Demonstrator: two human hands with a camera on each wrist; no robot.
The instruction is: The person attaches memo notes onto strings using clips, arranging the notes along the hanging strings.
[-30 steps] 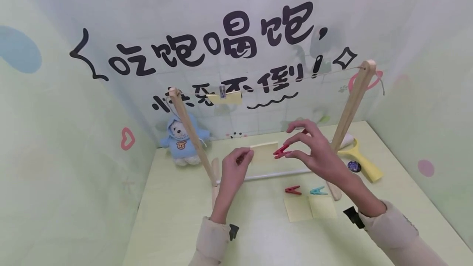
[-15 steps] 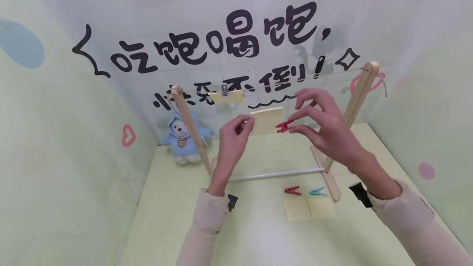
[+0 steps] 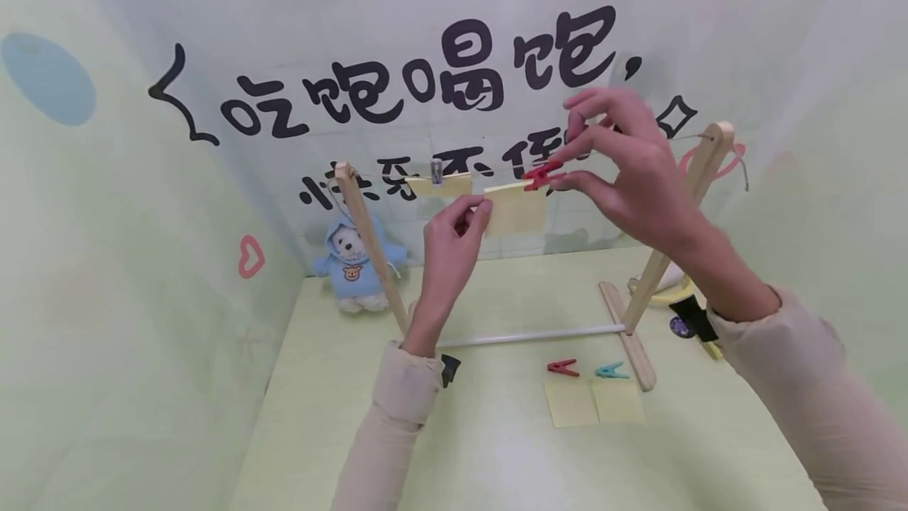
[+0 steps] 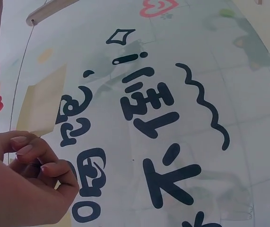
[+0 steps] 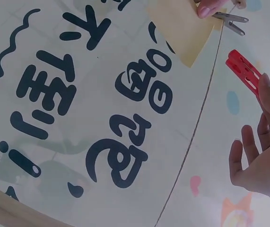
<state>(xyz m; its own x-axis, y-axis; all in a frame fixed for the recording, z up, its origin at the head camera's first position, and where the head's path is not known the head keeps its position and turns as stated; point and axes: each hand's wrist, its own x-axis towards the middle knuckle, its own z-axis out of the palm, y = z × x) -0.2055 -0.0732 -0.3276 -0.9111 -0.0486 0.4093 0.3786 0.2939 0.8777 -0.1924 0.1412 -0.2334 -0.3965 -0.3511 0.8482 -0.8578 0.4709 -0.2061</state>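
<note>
My left hand (image 3: 477, 218) pinches the left edge of a yellow sticky note (image 3: 516, 210) and holds it up at the thin string (image 5: 196, 127) strung between two wooden posts (image 3: 363, 247). At the note's top right corner, my right hand (image 3: 563, 168) pinches a red clothespin (image 3: 542, 174). The right wrist view has the red clothespin (image 5: 243, 73) beside the string, a short way from the note (image 5: 182, 28). In the left wrist view my left hand (image 4: 23, 146) holds the note (image 4: 42, 101) by its lower corner.
Another yellow note (image 3: 441, 185) hangs on the string under a grey clip (image 3: 436, 172). On the table lie a red clip (image 3: 563, 367), a teal clip (image 3: 612, 371) and two yellow notes (image 3: 594, 402). A plush bear (image 3: 352, 262) sits at the back left.
Both hands have risen from just above the table to the string, carrying the note and the red clothespin. The clothespin now sits at the note's top edge.
</note>
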